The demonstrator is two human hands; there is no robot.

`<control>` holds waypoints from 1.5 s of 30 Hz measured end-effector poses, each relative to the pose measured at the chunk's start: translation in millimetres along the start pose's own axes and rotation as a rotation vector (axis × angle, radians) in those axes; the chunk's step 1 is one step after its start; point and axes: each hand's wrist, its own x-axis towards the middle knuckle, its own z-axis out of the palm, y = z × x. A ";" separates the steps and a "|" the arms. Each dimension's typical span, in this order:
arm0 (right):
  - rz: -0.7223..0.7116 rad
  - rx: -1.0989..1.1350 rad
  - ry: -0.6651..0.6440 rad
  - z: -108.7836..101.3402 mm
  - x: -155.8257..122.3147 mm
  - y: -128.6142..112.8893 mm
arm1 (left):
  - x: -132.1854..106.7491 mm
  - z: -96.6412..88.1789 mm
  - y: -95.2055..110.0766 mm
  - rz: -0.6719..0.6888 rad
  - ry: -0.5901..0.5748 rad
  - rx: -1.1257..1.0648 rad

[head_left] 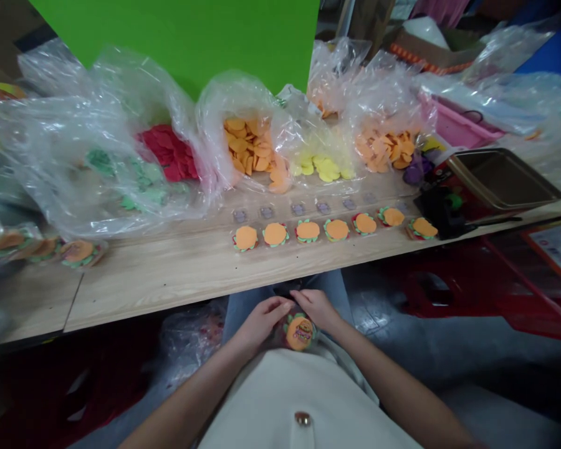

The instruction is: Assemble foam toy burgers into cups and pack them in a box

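In my lap, below the table's front edge, is a toy burger in a clear plastic case [299,332], with a printed label on its orange top and green showing around the rim. My left hand [268,317] is closed on the case's upper left edge. Fingers of my right hand [316,308] are closed at its upper right edge, nearly meeting the left ones. On the table, a row of similar toy burgers [307,231] lies in open clear cases, their orange tops without labels. Behind them the cases' raised lids carry small greyish pieces [298,208].
Plastic bags of red pieces [171,153], orange rounds [250,144], yellow pieces [325,167] and green pieces [143,178] line the table's back. More cased burgers [78,252] sit left. A brown tray [505,178] and pink basket [462,125] stand right. Red stools [537,305] are below.
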 end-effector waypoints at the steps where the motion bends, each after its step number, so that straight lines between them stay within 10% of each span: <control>1: 0.013 0.014 0.027 1.2 -1.4 4.1 | -3.6 -0.3 -2.3 -0.005 -0.012 -0.018; 7: 0.073 0.085 0.125 0.0 -1.6 8.0 | -1.3 -6.2 1.3 0.047 0.034 0.017; 14: -0.101 0.193 -0.059 -4.9 0.7 -9.7 | 15.1 -24.1 30.3 0.039 -0.162 0.190; 24: -0.020 0.296 0.087 14.5 -16.4 1.9 | -17.4 -14.7 -2.5 -0.059 0.135 -0.186; 30: -0.035 0.220 0.166 13.8 -25.5 3.5 | -13.6 -12.4 -0.2 0.002 0.112 -0.105; 40: -0.116 -0.125 -0.220 -27.7 3.1 -31.5 | 0.2 -9.0 12.2 -0.006 -0.012 -0.076; 45: -0.053 -0.033 -0.098 -13.3 -3.9 -6.6 | -6.1 -3.0 -3.3 -0.076 -0.002 -0.140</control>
